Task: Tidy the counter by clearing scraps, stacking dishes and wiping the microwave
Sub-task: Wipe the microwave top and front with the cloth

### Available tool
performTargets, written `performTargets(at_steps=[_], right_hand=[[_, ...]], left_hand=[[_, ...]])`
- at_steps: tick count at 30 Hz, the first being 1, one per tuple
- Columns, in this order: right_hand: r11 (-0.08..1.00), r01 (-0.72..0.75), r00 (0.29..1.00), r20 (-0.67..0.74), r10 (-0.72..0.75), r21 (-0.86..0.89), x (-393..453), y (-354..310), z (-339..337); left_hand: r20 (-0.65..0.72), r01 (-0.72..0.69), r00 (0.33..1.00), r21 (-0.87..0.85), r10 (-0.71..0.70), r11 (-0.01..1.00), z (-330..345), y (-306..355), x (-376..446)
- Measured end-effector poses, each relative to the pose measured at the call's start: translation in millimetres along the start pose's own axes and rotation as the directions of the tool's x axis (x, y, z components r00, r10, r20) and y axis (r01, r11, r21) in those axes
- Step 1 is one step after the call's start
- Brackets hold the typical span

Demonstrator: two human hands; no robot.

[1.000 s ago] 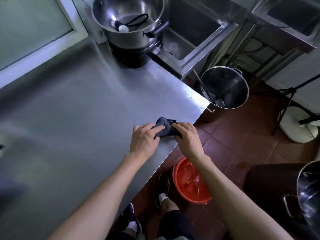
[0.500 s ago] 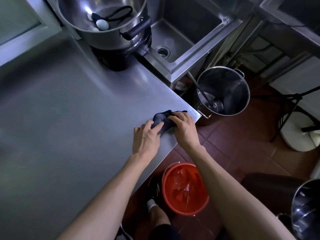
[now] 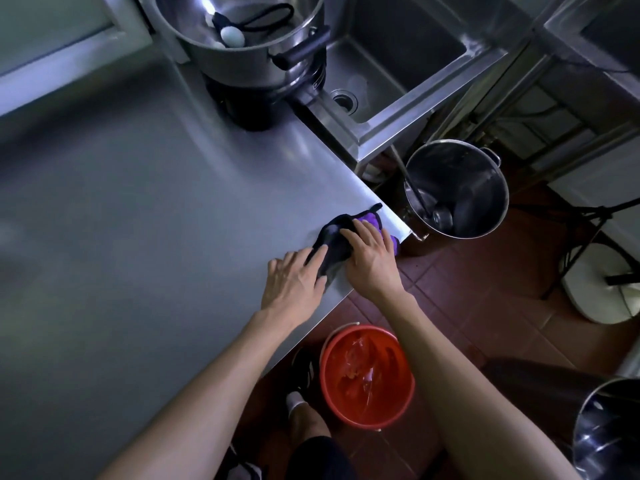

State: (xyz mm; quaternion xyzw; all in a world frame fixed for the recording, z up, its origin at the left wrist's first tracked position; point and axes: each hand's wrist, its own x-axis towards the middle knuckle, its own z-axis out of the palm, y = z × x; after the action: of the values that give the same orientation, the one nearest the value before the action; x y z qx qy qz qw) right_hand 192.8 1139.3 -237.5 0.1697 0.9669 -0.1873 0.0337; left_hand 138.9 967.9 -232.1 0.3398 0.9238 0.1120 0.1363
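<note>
wiping the steel counter (image 3: 145, 237) at its right corner with a dark purple cloth (image 3: 341, 237), both hands on it. left hand (image 3: 294, 285) lies flat, fingers (image 3: 313, 259) spread fairly wide, tips pressing the near-left end of the cloth down. right hand (image 3: 372, 261) lies over the cloth's right part, fingers bent and close together, pressing or lightly bunching it; cannot tell if it truly grips. cloth sits right at the counter's edge, one end hanging slightly over the corner.

progress, as a judgement: counter surface in view looks bare, no scraps or dishes on it, so the clearing part seems mostly done here. red bucket (image 3: 367, 377) on the floor below the counter edge holds wet-looking bits, probably swept scraps, can't say for sure. big steel pot (image 3: 239, 36) with a utensil inside stands at the far end of the counter, on a dark base, beside the sink (image 3: 398, 60). tall steel bucket (image 3: 457, 188) with a ladle stands on the floor right of the corner, another steel pot (image 3: 609, 431) at the near right.

left to do: no microwave in view, so the wiping of it can't be judged. no stacked dishes visible either. likely mid-task, finishing the counter wipe.
</note>
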Motion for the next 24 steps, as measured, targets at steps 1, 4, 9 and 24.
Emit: performTargets(at_steps=[1,4,9,24], right_hand=[[1.0,-0.005,1.0,-0.008,0.005,-0.004,-2.3,-6.6,-1.7],[0.999,0.013,0.999,-0.029,-0.014,-0.042,-10.9,-32.8,-6.2],[0.997,0.079,0.996,0.031,-0.079,0.005,-28.1,-89.0,-9.6],[0.923,0.382,0.908,0.164,-0.385,0.053,-115.6,-324.4,0.6]], left_hand=[[-0.004,0.011,1.0,-0.016,-0.012,1.0,-4.2,-5.9,-5.3],[-0.019,0.042,0.999,-0.06,-0.043,0.997,-17.3,-26.4,-24.1],[-0.085,0.079,0.993,-0.091,-0.086,0.993,-44.7,-60.1,-66.7],[-0.291,0.282,0.905,-0.135,-0.31,0.95,-130.4,-204.8,-281.5]])
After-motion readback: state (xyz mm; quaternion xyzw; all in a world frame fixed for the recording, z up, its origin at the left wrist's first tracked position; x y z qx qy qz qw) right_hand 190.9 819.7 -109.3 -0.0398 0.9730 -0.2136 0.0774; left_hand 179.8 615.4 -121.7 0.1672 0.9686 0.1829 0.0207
